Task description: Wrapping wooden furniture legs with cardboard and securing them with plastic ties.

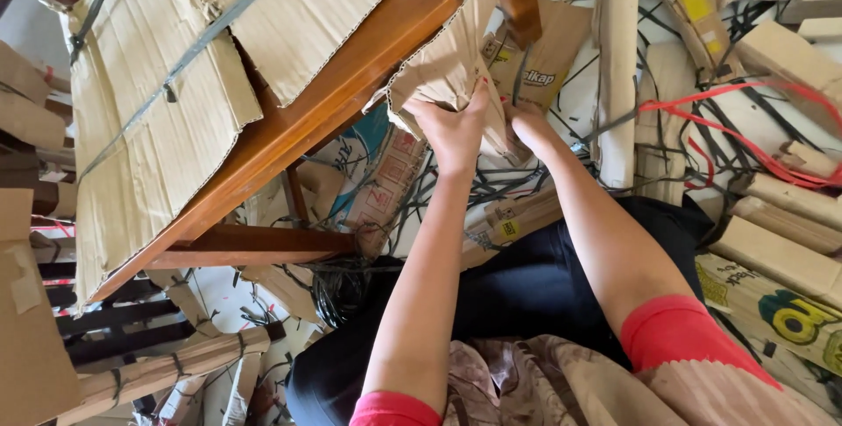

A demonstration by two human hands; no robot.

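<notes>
My left hand grips the lower edge of a bent brown cardboard sheet that leans off the corner of a wooden table. My right hand reaches under the same sheet on its right side, with the fingers hidden behind the cardboard. Both arms stretch forward from red sleeves over dark trousers.
Flattened cardboard sheets tied with a dark strap lie on the wooden table at the left. Rolled cardboard tubes, black straps, a red strap and printed boxes litter the floor on the right. Bundled cardboard lies at the lower left.
</notes>
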